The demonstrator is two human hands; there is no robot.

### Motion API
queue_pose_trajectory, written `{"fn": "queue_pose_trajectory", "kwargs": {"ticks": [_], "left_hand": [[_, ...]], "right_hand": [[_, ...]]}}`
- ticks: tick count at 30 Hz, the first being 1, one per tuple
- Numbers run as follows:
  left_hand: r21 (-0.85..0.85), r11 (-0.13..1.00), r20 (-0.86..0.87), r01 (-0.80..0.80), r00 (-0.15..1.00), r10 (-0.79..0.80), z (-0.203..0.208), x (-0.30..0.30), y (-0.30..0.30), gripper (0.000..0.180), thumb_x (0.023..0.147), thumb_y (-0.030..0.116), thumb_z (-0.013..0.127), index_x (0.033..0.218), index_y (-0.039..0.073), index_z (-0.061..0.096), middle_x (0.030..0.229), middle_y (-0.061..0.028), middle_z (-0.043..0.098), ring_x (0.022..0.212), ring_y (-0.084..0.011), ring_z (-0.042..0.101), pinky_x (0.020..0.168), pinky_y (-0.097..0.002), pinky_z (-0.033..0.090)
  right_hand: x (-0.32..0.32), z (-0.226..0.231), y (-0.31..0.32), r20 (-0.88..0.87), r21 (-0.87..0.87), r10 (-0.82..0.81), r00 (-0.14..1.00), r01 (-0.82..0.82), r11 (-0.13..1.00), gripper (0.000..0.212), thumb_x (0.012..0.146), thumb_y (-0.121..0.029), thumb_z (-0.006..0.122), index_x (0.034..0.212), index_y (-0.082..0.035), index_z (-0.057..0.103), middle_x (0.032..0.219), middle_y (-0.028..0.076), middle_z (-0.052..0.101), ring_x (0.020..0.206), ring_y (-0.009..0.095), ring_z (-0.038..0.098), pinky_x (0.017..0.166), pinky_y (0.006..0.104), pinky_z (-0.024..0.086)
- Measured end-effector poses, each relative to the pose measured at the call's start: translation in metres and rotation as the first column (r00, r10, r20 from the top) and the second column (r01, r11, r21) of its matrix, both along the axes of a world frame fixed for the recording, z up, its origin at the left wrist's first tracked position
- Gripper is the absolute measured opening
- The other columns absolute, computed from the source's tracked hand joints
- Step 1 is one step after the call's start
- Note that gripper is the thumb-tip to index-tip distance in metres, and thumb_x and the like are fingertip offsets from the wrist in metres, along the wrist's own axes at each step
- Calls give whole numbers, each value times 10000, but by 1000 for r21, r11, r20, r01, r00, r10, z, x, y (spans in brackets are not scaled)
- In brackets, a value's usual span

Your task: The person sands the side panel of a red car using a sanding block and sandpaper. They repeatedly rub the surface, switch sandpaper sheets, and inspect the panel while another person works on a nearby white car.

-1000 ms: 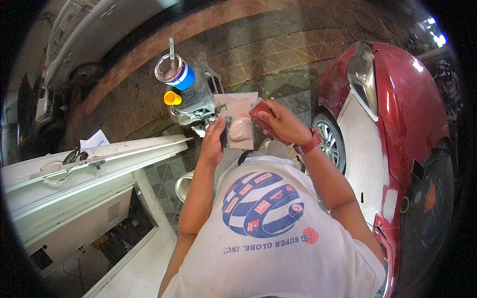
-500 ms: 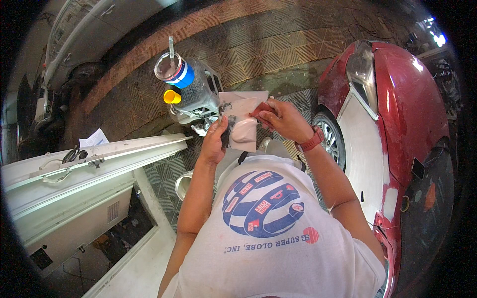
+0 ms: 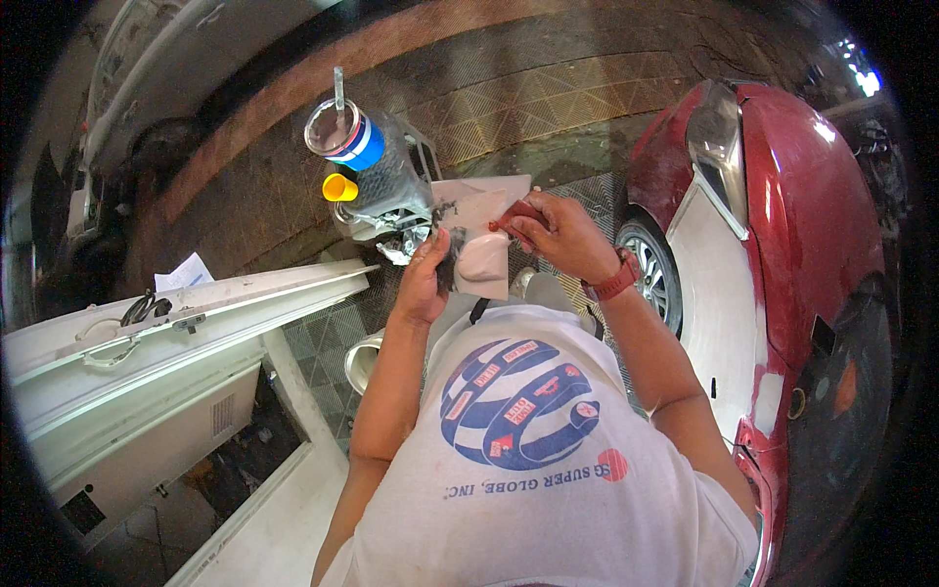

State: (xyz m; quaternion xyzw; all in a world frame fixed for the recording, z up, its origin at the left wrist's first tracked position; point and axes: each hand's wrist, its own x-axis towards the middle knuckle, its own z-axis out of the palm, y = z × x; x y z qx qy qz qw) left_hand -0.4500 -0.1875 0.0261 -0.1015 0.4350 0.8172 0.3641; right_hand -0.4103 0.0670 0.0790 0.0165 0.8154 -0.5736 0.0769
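The hands are apart, each closed on its own item. The left hand (image 3: pixel 424 279) grips a flat, pale, rectangular board (image 3: pixel 479 287) at its left edge, thumb on top. The right hand (image 3: pixel 570 240) pinches a small, dark red, flat-sided object (image 3: pixel 521 213), possibly a tube, over the board's right edge; a small bright red spot (image 3: pixel 494 226) shows at its tip. Whether the tip touches the surface cannot be determined.

The board is held in front of the torso. A smooth, pale pinkish mound of paste (image 3: pixel 482 256) lies toward its near edge, with dark smears beside the left hand.

Handling assessment: the board appears light and fairly stiff, best held by its edges, clear of the paste. The paste is probably soft and easily smeared. The red object looks light and pliable, best pinched at the end away from its tip.

Markings: a cylindrical can with a blue and white label (image 3: pixel 360 147) stands at the far edge of a dark grey textured plastic stool (image 3: pixel 396 181); its print is too small to read. The white cotton shirt (image 3: pixel 548 509) bears a blue striped globe emblem, red blocks and dark blue lettering, inverted in this view.
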Motion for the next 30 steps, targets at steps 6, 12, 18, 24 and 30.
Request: {"fn": "queue_pose_trajectory", "kwargs": {"ticks": [6, 12, 18, 24, 30], "left_hand": [[47, 998, 77, -34, 997, 30, -6, -2, -19, 444, 1075, 358, 568, 1371, 27, 584, 1295, -86, 686, 1173, -205, 667, 1023, -366, 527], [26, 990, 97, -141, 986, 138, -22, -17, -55, 417, 1076, 331, 572, 1362, 28, 587, 1287, -83, 681, 1163, -194, 664, 1030, -358, 521], [63, 985, 152, -160, 977, 149, -25, -66, -102, 447, 1083, 335, 552, 1403, 24, 551, 1338, -98, 660, 1220, -218, 644, 1059, -389, 507], [50, 984, 160, -172, 974, 162, -51, -117, -158, 456, 1081, 352, 554, 1395, 22, 553, 1330, -98, 662, 1212, -220, 646, 1058, -394, 506], [-106, 977, 254, -184, 945, 206, -74, -156, -217, 414, 1068, 301, 590, 1377, 26, 567, 1302, -95, 671, 1194, -221, 651, 1050, -397, 509]], "right_hand": [[-19, -10, -17, 66, 48, 46, 997, -49, 998, 151, 1000, -85, 626, 1057, 37, 696, 749, 23, 635, 652, 82, 531, 614, 278, 460], [-55, -14, -61, 96, 143, 57, 994, -71, 987, 168, 988, -146, 655, 1038, 12, 683, 767, 129, 686, 634, 223, 623, 637, 345, 503], [-109, -26, -116, 39, 231, 61, 997, -68, 970, 233, 975, -313, 657, 1009, -86, 697, 895, 198, 720, 852, 436, 680, 725, 527, 526], [-167, -43, -173, 55, 362, 84, 995, -98, 927, 249, 965, -315, 662, 1031, -74, 675, 850, 209, 716, 823, 444, 688, 707, 532, 536], [-205, -70, -237, 174, 481, 79, 982, -155, 863, 177, 979, -244, 649, 1086, -106, 677, 892, 168, 726, 814, 417, 690, 690, 523, 531]]}}
